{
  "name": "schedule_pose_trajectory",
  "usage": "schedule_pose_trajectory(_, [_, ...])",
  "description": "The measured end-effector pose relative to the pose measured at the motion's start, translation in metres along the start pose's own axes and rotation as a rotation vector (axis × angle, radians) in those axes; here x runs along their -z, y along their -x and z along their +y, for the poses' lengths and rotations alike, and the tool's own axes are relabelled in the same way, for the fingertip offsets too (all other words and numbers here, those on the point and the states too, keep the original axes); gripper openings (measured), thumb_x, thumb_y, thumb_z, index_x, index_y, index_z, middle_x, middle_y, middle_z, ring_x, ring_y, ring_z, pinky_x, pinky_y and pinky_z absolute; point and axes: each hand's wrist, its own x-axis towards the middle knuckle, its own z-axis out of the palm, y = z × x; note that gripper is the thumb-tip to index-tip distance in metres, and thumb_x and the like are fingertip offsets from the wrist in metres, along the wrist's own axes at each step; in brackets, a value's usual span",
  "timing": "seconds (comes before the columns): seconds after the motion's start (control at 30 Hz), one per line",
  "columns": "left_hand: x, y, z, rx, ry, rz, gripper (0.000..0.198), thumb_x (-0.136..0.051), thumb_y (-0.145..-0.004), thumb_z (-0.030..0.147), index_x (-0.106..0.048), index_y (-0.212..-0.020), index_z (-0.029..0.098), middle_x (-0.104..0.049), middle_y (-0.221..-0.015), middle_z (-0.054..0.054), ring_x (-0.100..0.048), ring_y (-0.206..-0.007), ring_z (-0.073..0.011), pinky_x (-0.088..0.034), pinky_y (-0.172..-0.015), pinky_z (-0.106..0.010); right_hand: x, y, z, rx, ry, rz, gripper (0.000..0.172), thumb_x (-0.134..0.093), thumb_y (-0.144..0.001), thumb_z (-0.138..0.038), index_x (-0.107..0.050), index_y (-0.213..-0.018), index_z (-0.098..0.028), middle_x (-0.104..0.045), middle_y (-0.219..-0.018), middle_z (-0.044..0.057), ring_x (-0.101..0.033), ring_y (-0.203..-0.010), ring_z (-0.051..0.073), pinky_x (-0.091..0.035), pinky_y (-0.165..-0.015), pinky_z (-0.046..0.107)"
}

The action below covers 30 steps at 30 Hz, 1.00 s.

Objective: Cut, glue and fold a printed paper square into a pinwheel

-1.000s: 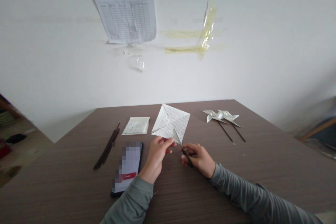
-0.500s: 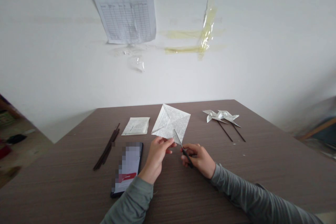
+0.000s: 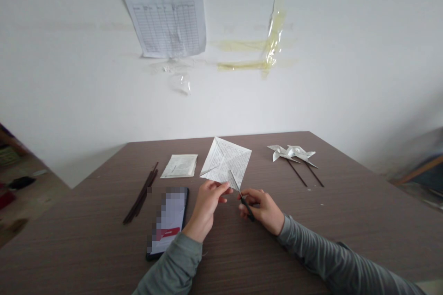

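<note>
A square sheet of printed paper [image 3: 224, 159] is held up above the table, one corner pointing towards me. My left hand [image 3: 209, 198] pinches its near edge between thumb and fingers. In my right hand [image 3: 262, 209] is a pair of dark-handled scissors [image 3: 246, 205], closed round the handles. The scissors' blade lies over the paper's near right corner, pointing up and left towards the middle. A slit or crease line shows near the paper's left corner. The fingers inside the scissor handles are partly hidden.
Several dark sticks [image 3: 141, 193] lie at the left, beside a stack of printed paper squares [image 3: 179, 166]. A phone [image 3: 168, 223] rests left of my left forearm. Two paper pinwheels [image 3: 292, 153] on sticks lie at the right. The table [image 3: 346, 212] meets a white wall behind.
</note>
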Motion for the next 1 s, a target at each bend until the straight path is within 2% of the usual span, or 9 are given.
schedule_pose_trajectory(0.17, [-0.0021, 0.0017, 0.0022, 0.017, -0.025, 0.014, 0.034, -0.108, -0.081, 0.021, -0.074, -0.076, 0.024, -0.089, -0.08, -0.002, -0.092, -0.08, -0.0252, -0.058, -0.063, -0.026, -0.0013, -0.0012, 0.0021, 0.006, -0.026, 0.005, 0.065, -0.1, -0.078, -0.093, -0.087, -0.094, -0.031, -0.089, -0.073, 0.013, -0.089, -0.072, 0.045, -0.075, -0.077, 0.056])
schedule_pose_trajectory(0.43, [-0.0038, 0.0049, 0.0047, 0.018, -0.044, 0.019, 0.035, -0.104, -0.086, 0.014, -0.073, -0.074, 0.024, -0.087, -0.078, -0.001, -0.092, -0.081, -0.0241, -0.057, -0.062, -0.025, -0.002, -0.0024, 0.0069, 0.057, -0.048, 0.038, 0.059, -0.101, -0.081, -0.089, -0.089, -0.089, -0.031, -0.088, -0.07, 0.012, -0.086, -0.065, 0.042, -0.074, -0.075, 0.055])
schedule_pose_trajectory(0.63, [-0.0052, 0.0051, 0.0049, 0.019, -0.03, 0.019, 0.036, -0.105, -0.084, 0.013, -0.072, -0.073, 0.024, -0.084, -0.074, 0.001, -0.09, -0.077, -0.0233, -0.055, -0.06, -0.025, -0.0016, -0.0018, 0.0059, 0.051, -0.019, 0.03, 0.057, -0.099, -0.083, -0.087, -0.089, -0.089, -0.031, -0.089, -0.071, 0.012, -0.086, -0.067, 0.042, -0.074, -0.078, 0.055])
schedule_pose_trajectory(0.8, [-0.0058, 0.0049, 0.0063, 0.024, -0.023, 0.028, 0.035, -0.098, -0.088, 0.01, -0.071, -0.072, 0.023, -0.083, -0.073, 0.001, -0.088, -0.074, -0.0215, -0.053, -0.059, -0.024, -0.0012, -0.0007, 0.0028, 0.03, 0.026, 0.025, 0.061, -0.094, -0.084, -0.091, -0.089, -0.091, -0.031, -0.089, -0.073, 0.011, -0.089, -0.073, 0.043, -0.076, -0.089, 0.057])
schedule_pose_trajectory(1.0, [-0.0048, 0.0046, 0.0059, 0.023, -0.037, 0.025, 0.036, -0.102, -0.086, 0.011, -0.071, -0.073, 0.024, -0.085, -0.076, -0.001, -0.09, -0.077, -0.0236, -0.054, -0.06, -0.025, -0.0012, -0.0007, 0.003, 0.051, 0.0, 0.025, 0.058, -0.097, -0.084, -0.087, -0.089, -0.093, -0.031, -0.089, -0.072, 0.011, -0.088, -0.071, 0.042, -0.076, -0.087, 0.055])
